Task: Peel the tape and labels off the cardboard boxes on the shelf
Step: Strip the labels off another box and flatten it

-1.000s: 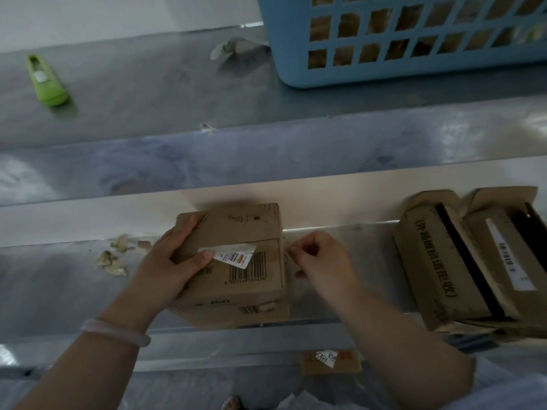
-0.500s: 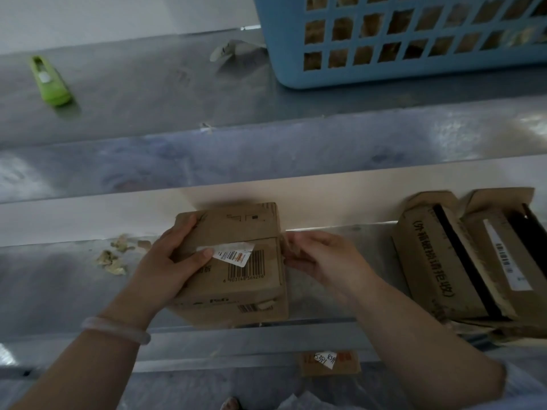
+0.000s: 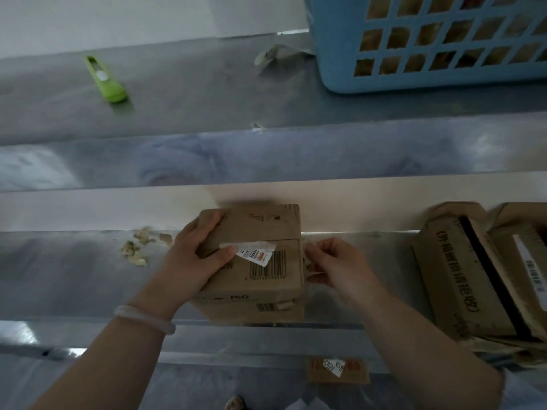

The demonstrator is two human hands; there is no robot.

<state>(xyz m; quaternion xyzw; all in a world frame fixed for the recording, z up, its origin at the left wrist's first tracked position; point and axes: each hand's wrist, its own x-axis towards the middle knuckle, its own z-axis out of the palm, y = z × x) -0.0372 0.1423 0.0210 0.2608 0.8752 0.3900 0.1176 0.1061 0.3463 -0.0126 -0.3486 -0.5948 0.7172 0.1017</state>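
1. Three cardboard boxes are sitting on the lower shelf (image 3: pixel 74 270), and we are working on the middle box (image 3: pixel 266 279), which is standing at the shelf's front edge between our two hands.
2. Our left hand (image 3: pixel 195 258) is gripping that box at its top left corner. The fingers are curling over the far edge, and the thumb is pressing on the white barcode label (image 3: pixel 257 253), whose lower right corner is lifting off the cardboard.
3. Our right hand (image 3: pixel 334 267) is sitting at the box's right side with its fingers curled. We cannot tell whether it is pinching any tape.
4. We are judging the job as only partly done. Around four or five paper scraps (image 3: pixel 136 250) are lying to the left, one label is half up, and one torn label remnant (image 3: pixel 284 306) is clinging to the front face.
5. Two boxes on the right are waiting their turn. The nearer box (image 3: pixel 450 285) is wearing one black strip (image 3: pixel 488 276) and the farther box (image 3: pixel 521 232) one white label (image 3: pixel 529 270).
6. Up on the upper shelf (image 3: pixel 192 93) we are counting one blue basket (image 3: pixel 429 78), one green box cutter (image 3: pixel 105 78) and one crumpled scrap (image 3: pixel 272 53) beside the basket.
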